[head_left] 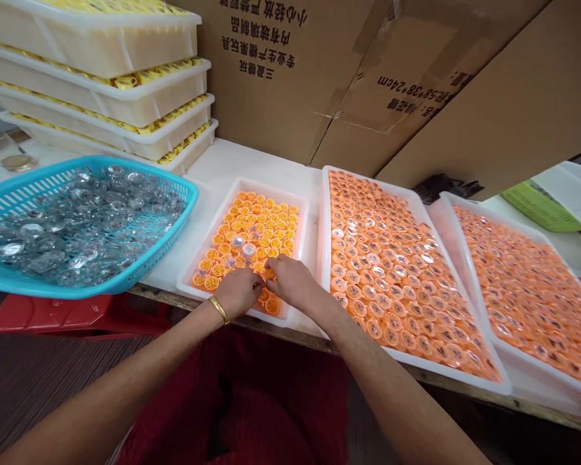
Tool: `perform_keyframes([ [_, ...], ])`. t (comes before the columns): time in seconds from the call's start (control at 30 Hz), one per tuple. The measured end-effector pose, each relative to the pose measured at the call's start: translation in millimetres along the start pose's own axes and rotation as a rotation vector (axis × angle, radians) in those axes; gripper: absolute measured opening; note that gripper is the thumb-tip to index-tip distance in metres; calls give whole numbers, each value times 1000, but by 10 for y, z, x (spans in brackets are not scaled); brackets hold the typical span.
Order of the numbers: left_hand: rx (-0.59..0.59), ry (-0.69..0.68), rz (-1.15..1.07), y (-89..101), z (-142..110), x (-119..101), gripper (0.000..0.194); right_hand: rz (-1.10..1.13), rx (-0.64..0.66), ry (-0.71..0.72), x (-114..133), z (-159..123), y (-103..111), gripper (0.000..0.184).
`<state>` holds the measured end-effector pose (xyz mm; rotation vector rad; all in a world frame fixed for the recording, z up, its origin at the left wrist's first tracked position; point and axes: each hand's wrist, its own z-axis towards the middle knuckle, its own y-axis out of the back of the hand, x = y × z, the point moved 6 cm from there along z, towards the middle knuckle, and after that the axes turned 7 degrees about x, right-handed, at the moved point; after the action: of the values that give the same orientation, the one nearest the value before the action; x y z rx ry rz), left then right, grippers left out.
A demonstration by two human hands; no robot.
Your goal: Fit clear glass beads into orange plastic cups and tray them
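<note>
My left hand [239, 290], with a gold bracelet [219, 310] at its wrist, is over the front of a small white tray [297, 258]. Beside it, my right hand [290, 281] reaches into the same tray. The fingers of both are bent and pinched close together; what is between them is hidden or too small to name. Rows of small round orange cups [259, 216] with speckled orange contents fill the tray. A few shiny clear plastic discs [237, 243] lie loose on top of the cups, just beyond my fingers.
At left, a blue basket [190, 197] holds many clear plastic pieces [77, 219]. Stacked white trays [159, 97] of yellow items stand behind it. Two larger white trays [325, 213] of lidded orange cups lie right. Cardboard boxes [290, 97] line the back; a red stool [62, 315] sits below.
</note>
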<state>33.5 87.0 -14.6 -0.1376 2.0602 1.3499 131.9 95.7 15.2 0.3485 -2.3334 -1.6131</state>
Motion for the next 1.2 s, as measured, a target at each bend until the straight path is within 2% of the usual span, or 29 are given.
perform_keyframes([
  [0.2, -15, -4, -111, 28, 21, 86, 30, 35, -23, 14, -3, -33, 11, 26],
  [0.37, -95, 42, -266, 98, -48, 244, 31, 52, -81, 44, 53, -118, 96, 27],
  [0.43, -150, 58, -392, 109, -85, 293, 32, 86, -115, 59, 85, -151, 130, 28],
  [0.57, -204, 29, -699, 77, -144, 299, 33, 266, -186, 98, 115, -200, 100, 30],
  [0.63, -206, 6, -723, 69, -181, 269, 33, 401, -245, 134, 112, -224, 50, 31],
  [0.73, -277, -48, -596, 135, -283, 220, 31, 593, -329, 147, 64, -270, -35, 34],
  [0.83, -360, -202, -259, 229, -420, 72, 32, 743, -337, 106, -12, -319, -113, 29],
  [0.9, -323, -314, -25, 205, -479, -54, 38, 846, -297, 77, -61, -351, -153, 27],
  [0.97, -255, -370, 150, 140, -494, -129, 42, 955, -245, 65, -102, -386, -183, 27],
  [1.07, -208, -388, 345, 68, -475, -159, 44, 1073, -180, 80, -145, -449, -204, 29],
  [1.2, -213, -369, 491, 65, -461, -124, 46, 1091, -126, 53, -188, -534, -222, 30],
])
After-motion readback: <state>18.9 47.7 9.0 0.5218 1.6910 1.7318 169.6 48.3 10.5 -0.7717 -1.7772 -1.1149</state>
